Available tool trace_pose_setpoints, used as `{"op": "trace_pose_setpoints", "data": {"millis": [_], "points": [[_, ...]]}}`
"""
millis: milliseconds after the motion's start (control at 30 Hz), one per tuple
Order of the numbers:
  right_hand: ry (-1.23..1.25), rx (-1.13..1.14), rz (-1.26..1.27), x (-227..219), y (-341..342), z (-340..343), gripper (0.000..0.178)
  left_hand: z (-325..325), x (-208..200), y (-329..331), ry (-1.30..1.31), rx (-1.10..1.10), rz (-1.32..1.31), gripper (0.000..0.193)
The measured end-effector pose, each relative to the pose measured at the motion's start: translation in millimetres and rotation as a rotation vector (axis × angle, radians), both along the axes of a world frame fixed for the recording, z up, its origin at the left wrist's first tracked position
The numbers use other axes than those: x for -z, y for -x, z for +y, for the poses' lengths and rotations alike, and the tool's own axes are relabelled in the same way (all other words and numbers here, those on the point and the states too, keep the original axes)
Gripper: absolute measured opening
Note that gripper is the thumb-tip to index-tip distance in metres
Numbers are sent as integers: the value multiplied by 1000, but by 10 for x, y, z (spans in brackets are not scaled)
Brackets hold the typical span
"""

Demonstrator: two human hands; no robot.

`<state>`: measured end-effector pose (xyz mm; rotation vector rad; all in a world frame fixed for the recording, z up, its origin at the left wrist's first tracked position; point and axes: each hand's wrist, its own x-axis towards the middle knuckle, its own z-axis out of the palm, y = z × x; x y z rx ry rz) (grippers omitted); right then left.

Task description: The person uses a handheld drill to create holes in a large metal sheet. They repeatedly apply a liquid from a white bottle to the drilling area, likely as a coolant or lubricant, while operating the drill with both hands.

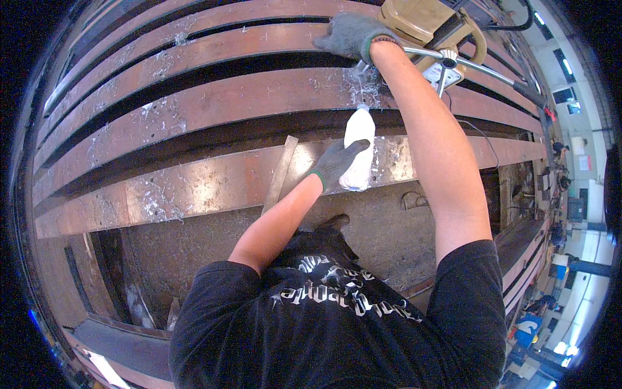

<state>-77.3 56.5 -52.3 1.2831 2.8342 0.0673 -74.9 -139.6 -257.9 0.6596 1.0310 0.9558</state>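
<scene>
Black T-shirt [337, 324] filled the bottom of the frame. Left hand [337, 165], gloved, was at centre, fingers wrapped round the white bottle [360, 144], which was held over the nearest steel beam [201, 190], narrow end pointing up-frame. Flat strip [282, 170] lay across that beam, just left of the hand. Beyond the bottle tip, a heap of metal shavings [367, 79] sat on the next beam. Right hand [358, 37], gloved, was at top centre beside the tan drill machine [414, 21], fingers reaching left; couldn't tell if it gripped anything.

Step looked like wetting the drilling spot from the bottle; next move probably called for a steady squeeze, tip lined up with the shavings, right fingers clear of the cutting end.

Drill's cutting end was mostly hidden by right hand and shavings. Machine's top was cut off by the frame edge, bottle contents unclear, workshop [586, 162] at far right warped and too small to read
</scene>
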Motion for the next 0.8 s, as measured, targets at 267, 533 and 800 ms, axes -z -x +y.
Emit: {"op": "trace_pose_setpoints", "data": {"millis": [267,533,800], "points": [[-7,3,-17,30,-13,11,59,-13,-84,64,-1,89,-18,70],[-23,-14,-23,65,-8,30,58,8,-54,45,-5,72,15,70],[-55,-12,-3,166,-21,98,58,8,-33,33,-6,55,37,68]]}}
